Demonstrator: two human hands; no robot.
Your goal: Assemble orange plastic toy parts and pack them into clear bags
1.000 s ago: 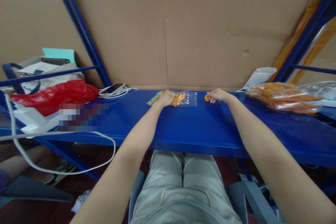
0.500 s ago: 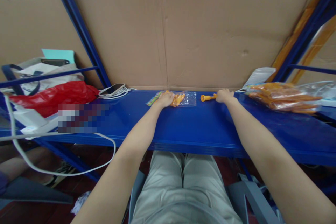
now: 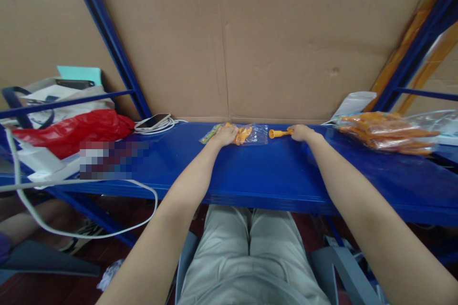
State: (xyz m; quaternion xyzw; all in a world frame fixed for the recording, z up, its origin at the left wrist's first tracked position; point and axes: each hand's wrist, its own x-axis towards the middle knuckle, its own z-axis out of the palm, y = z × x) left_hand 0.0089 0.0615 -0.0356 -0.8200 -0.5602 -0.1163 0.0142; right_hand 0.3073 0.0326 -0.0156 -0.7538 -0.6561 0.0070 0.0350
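Observation:
My left hand (image 3: 225, 135) rests over a clear plastic bag (image 3: 260, 134) on the blue shelf, its fingers closed on the bag's left part. Orange plastic pieces (image 3: 244, 135) show inside the bag, and a colourful printed label (image 3: 212, 134) sticks out on its left. Held by one end in my right hand (image 3: 300, 132) is an orange plastic tube (image 3: 277, 133) with a flared end. It points left, toward the bag's right edge, with a small gap between. My fingers hide the tube's right end.
At the right lies a pile of clear bags with orange pieces (image 3: 388, 132). A phone (image 3: 154, 122) on a coiled white cable, a red plastic bag (image 3: 86, 131) and a white adapter (image 3: 41, 157) occupy the left. A cardboard wall (image 3: 279, 47) stands behind the blue shelf (image 3: 265, 171).
My right hand has shifted slightly left with the orange tube, bringing its flared end closer to the bag. My left hand and the bag have stayed in place.

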